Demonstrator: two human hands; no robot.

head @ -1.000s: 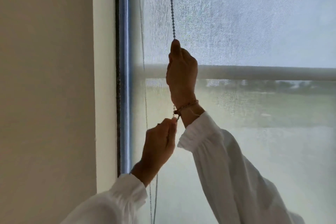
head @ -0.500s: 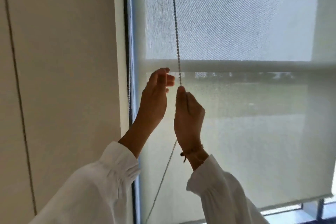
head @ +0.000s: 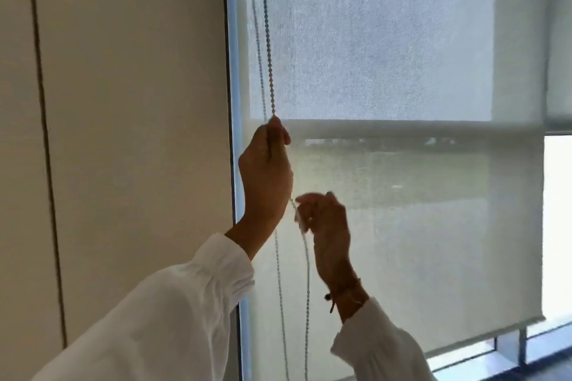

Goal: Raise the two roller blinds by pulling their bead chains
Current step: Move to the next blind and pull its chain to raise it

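Since half a second ago my left hand went from hanging loose next to the bead chain to wrapped right around it, and my right hand dropped down, so it's the lower one now. Left fist is clamped on the chain, which runs straight up from my fingertips and out of shot.

Out the bottom of that fist the chain cuts across to my right fingertips, then hangs down past my right wrist. Right hand is blurry, fingers loosely curled by the chain, and honestly I can't tell if it's pinching it or just brushing it.

Back strand of the loop passes behind my left hand and hangs just left of the front one.

Roller blind is behind both hands and mostly down. Its bottom bar is well below and right of my right hand.

Second blind is way off right of my right hand, with its lower edge about level with my left fingertips.

Window frame sits just left of my left hand, with the beige wall beyond it.

Corded bracelet on my right wrist, white sleeves on both arms.
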